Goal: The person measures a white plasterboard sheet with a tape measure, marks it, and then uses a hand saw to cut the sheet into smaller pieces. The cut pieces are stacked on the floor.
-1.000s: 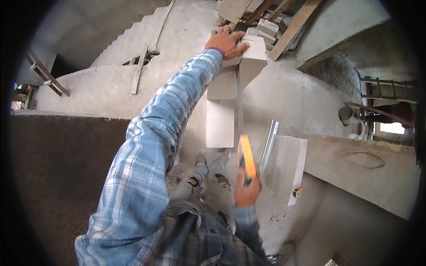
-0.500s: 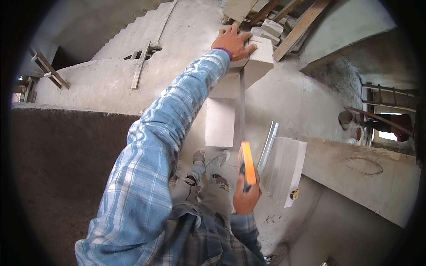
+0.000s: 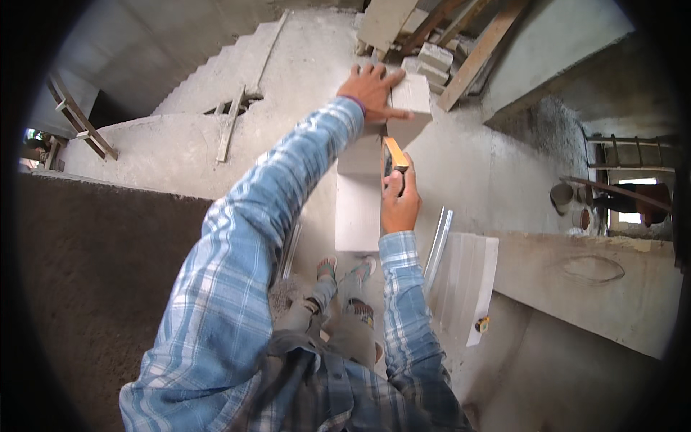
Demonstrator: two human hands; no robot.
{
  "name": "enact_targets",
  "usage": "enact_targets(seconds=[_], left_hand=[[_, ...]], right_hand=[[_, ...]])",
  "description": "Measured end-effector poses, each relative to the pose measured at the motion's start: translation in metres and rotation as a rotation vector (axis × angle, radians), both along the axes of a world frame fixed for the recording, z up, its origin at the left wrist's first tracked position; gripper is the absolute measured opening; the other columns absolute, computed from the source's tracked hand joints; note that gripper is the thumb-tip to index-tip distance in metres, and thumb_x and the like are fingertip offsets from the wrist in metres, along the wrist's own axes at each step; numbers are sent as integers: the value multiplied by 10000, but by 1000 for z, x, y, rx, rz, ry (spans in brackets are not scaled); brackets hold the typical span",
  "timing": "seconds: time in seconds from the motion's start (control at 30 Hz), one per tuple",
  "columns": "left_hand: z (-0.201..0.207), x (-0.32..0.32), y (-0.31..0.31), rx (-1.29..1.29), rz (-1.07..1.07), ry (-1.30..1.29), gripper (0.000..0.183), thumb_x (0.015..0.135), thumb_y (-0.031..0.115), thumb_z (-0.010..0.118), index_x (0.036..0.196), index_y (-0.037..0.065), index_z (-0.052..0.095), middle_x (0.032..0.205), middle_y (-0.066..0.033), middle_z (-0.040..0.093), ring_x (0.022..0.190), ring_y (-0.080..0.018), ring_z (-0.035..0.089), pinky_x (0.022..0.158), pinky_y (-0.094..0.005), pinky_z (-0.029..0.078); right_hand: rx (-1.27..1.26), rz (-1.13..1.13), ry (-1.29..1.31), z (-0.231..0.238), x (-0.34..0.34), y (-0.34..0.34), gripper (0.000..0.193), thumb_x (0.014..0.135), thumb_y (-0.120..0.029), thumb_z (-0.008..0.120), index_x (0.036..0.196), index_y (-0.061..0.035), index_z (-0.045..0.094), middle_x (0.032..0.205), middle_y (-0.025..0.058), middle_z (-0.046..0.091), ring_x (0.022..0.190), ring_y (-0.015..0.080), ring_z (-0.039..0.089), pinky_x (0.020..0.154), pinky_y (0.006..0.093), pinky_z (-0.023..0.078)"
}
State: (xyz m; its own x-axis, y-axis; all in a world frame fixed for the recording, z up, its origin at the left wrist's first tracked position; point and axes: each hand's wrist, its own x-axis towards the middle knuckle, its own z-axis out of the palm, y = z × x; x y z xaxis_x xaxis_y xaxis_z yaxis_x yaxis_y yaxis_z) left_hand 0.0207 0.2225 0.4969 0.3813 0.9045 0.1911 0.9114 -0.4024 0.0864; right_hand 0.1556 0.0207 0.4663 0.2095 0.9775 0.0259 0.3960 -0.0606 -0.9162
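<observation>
My left hand [image 3: 369, 92] lies with fingers spread on top of a pale block [image 3: 412, 92], its thumb along the near edge. In my right hand [image 3: 401, 205] is a hand saw [image 3: 395, 155] with an orange and black handle, held close to the block's near side. Its blade is mostly hidden, so how deep it sits in the block I cannot tell. Nearer to me, a second pale block [image 3: 358, 216] lies beneath, just beyond my feet.
A metal channel [image 3: 438, 248] and a pale ribbed sheet [image 3: 461, 284] lie to the right, with a tape measure [image 3: 482, 325] at the sheet's edge. Beyond the block are broken blocks [image 3: 434, 63] and a leaning plank [image 3: 482, 54]. A low dark wall [image 3: 108, 288] stands left; buckets [image 3: 561, 194] sit far right.
My right hand has pushed the saw away from me, bringing its handle up near the block. The left hand still rests on the block. The view has shifted slightly.
</observation>
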Motion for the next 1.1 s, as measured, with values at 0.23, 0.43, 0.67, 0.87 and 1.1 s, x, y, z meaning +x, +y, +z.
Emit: enact_targets(seconds=[0.23, 0.43, 0.67, 0.87, 1.1], left_hand=[[2, -9, 8, -95, 47, -22, 1144, 642, 901, 561, 1499, 164, 381, 1333, -188, 508, 1283, -348, 454, 1086, -536, 325], [-4, 6, 1, -77, 41, -80, 1150, 621, 892, 595, 1472, 138, 417, 1330, -196, 514, 1295, -370, 453, 1085, -540, 328], [-1, -13, 5, -113, 46, -40, 1132, 640, 911, 559, 1478, 165, 410, 1367, -185, 496, 1334, -355, 419, 1105, -560, 305], [-8, 3, 2, -31, 51, -62, 1115, 642, 879, 594, 1467, 148, 428, 1317, -207, 524, 1292, -369, 452, 1092, -526, 319], [-8, -13, 5, -53, 62, -21, 1125, 627, 909, 573, 1477, 188, 425, 1334, -190, 518, 1294, -366, 462, 1097, -533, 333]], right_hand=[[-44, 6, -63, 73, 20, -164, 466, 971, -144, 550, 1390, 49, 486, 1142, 248, 675, 980, 267, 703, 774, 377, 548], [-86, 10, -70, 22, 2, 30, 476, 982, -254, 576, 1376, 5, 508, 1146, 228, 673, 1015, 378, 663, 897, 418, 504], [-54, 3, -134, 70, 10, -161, 443, 1020, -248, 486, 1351, 47, 509, 1211, 184, 662, 898, 195, 673, 761, 322, 550], [-60, -41, -34, -3, -7, 20, 463, 971, -199, 556, 1385, -1, 494, 1098, 210, 682, 1012, 329, 670, 868, 414, 513], [53, 13, -78, 37, 11, -147, 464, 979, -186, 541, 1384, 34, 488, 1182, 218, 671, 1081, 289, 671, 890, 369, 531]])
